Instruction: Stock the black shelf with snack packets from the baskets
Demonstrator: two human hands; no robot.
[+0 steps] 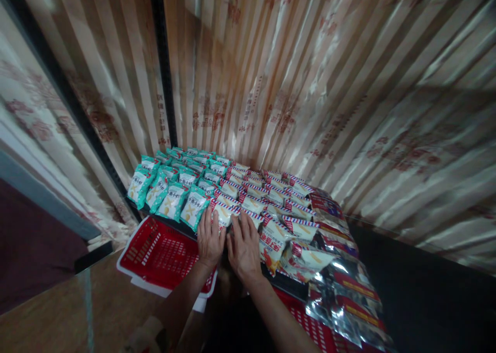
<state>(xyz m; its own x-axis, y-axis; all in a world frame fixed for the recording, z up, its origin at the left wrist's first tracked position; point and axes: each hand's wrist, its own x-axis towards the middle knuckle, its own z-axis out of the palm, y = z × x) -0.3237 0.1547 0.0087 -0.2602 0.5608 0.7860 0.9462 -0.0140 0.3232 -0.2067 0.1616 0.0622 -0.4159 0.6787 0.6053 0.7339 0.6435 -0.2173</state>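
Observation:
My left hand (211,241) lies against the front of a cream snack bag (225,212) with a striped red-and-blue top edge. Its fingers are stretched out and fairly flat. Close beside it, my right hand (245,247) rests with extended fingers on a neighbouring bag (253,218) of the same kind. Both thumbs point inward, and the lower parts of these bags are hidden behind my hands. Left of them stand rows of teal-and-white snack bags (195,206). To the right, another cream bag (273,242) with red lettering leans at the shelf front.
A red shopping basket (166,255) with a white rim sits below the shelf on the left; more red basket mesh (306,317) shows at lower right. Silvery dark-red packs (352,296) lie at the right. The black shelf (418,270) backs onto a pleated printed curtain (248,74).

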